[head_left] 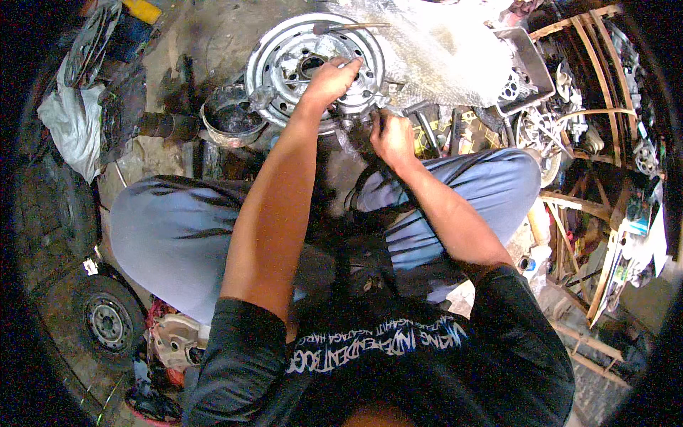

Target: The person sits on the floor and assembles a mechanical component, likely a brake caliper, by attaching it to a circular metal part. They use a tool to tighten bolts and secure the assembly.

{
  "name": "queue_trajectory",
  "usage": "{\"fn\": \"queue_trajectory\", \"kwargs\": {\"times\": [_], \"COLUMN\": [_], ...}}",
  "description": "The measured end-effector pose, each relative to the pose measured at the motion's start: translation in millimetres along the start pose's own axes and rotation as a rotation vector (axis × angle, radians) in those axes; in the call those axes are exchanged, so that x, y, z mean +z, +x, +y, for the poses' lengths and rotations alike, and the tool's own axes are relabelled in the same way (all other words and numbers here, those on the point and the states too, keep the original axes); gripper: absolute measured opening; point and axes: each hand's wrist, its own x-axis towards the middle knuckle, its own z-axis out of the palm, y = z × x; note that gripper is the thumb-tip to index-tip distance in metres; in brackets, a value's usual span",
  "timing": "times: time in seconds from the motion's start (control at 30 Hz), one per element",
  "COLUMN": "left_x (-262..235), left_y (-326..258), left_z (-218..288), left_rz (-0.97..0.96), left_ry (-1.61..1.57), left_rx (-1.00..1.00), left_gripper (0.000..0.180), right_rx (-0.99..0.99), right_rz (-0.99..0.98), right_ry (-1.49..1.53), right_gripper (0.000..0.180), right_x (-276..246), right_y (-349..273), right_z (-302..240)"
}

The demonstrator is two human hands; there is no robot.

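Observation:
A grey steel wheel rim (274, 46) lies flat in front of my crossed legs, with a round silvery metal part (358, 103) on its near right side. My left hand (333, 82) reaches over the rim, its fingers curled down beside the metal part. A thin metal rod shows left of that hand, but whether the fingers grip it is unclear. Close to the part's near right edge, my right hand (393, 135) is closed, fingers bent in. What it holds is hidden. A brush (356, 27) with a long handle lies across the rim's far side.
A round basin (233, 117) of dark liquid stands left of the rim. Clear plastic wrap (441, 57) spreads at the far right, beside a grey tray (544, 89) of metal parts. Wooden racks (605, 78) line the right side. A tyred wheel (105, 320) lies at lower left.

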Motion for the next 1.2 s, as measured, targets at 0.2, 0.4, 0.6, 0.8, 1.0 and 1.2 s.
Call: {"fn": "queue_trajectory", "kwargs": {"times": [0.2, 0.4, 0.6, 0.8, 1.0, 1.2], "left_x": [0.4, 0.3, 0.4, 0.7, -0.4, 3.1], "left_y": [-3.9, -5.4, -8.2, -17.9, 0.3, -5.5], "left_z": [0.9, 1.1, 2.6, 13.2, -1.1, 4.8], "left_rz": [0.038, 0.033, 0.05, 0.034, 0.006, 0.066], "left_ry": [-0.024, -0.024, -0.056, -0.048, 0.011, 0.002], "left_rx": [-0.003, -0.007, 0.021, -0.038, -0.008, 0.034], "left_gripper": [0.082, 0.085, 0.084, 0.082, 0.083, 0.082], "right_rx": [-0.018, -0.055, -0.014, -0.005, -0.026, -0.022], "right_rz": [0.066, -0.057, 0.024, 0.076, 0.006, 0.047], "right_ry": [0.05, -0.017, 0.035, 0.093, 0.066, 0.002], "right_gripper": [0.021, 0.022, 0.022, 0.023, 0.025, 0.028], "right_x": [6.0, 15.9, 15.0, 13.0, 9.5, 22.1], "right_y": [-1.8, -11.1, -5.4, 0.5, -8.3, -3.1], "right_z": [1.9, 1.0, 2.4, 10.8, -3.8, 13.2]}}
